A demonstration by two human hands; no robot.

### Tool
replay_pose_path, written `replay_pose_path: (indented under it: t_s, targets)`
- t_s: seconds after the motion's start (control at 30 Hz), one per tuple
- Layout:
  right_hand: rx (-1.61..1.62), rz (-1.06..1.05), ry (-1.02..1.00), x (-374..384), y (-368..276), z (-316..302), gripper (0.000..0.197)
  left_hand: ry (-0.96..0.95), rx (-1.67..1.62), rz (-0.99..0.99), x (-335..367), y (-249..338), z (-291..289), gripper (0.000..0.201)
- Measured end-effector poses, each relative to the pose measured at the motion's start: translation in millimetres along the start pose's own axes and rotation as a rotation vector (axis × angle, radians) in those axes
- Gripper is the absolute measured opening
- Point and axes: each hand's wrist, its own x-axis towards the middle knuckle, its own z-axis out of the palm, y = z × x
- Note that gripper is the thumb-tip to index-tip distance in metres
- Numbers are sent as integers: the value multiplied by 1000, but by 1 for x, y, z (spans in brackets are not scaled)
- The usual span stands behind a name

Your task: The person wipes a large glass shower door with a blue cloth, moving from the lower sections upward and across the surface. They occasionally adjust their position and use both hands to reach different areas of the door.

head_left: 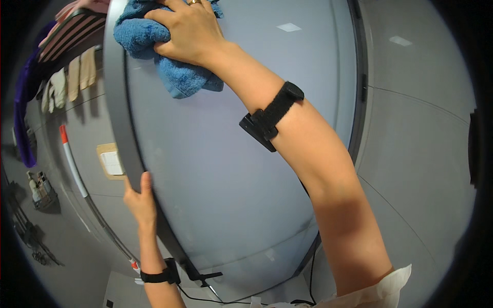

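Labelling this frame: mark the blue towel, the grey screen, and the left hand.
blue towel (179,77), head view, lower folds.
grey screen (231,169), head view, bare panel.
left hand (139,197), head view, its back.

We see a pale surface (120,290) at the near edge, under the big screen. On it rests the screen's dark stand foot (205,277), and a black cable (215,300) trails right across it. A small dark square (109,303) lies at its near left.

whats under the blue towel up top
The blue towel lies pressed on the pale grey panel by the right hand. The patch beneath the cloth is covered, so its state cannot be seen.
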Motion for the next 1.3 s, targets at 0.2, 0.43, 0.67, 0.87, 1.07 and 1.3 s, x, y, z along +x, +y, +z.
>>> replay_pose_path:
  t_s: [0.2,0.43,0.67,0.87,1.07,1.3]
  targets:
    - [31,96,-163,-39,82,-62,54,18,11,-72,3,-18,3,54]
    - [-89,187,-94,-98,174,-129,53,18,12,-42,7,-39,0,54]
    - [-340,280,-106,-168,264,-205,54,57,107,-45,8,-42,-4,53]
    - [-301,438,-21,-218,329,-249,57,130,28,-105,9,-51,-3,57]
    - [-326,525,14,-227,334,-254,56,139,58,-204,7,-42,-1,62]
    - [-276,690,10,-187,246,-203,54,39,-47,-49,-3,-6,6,63]
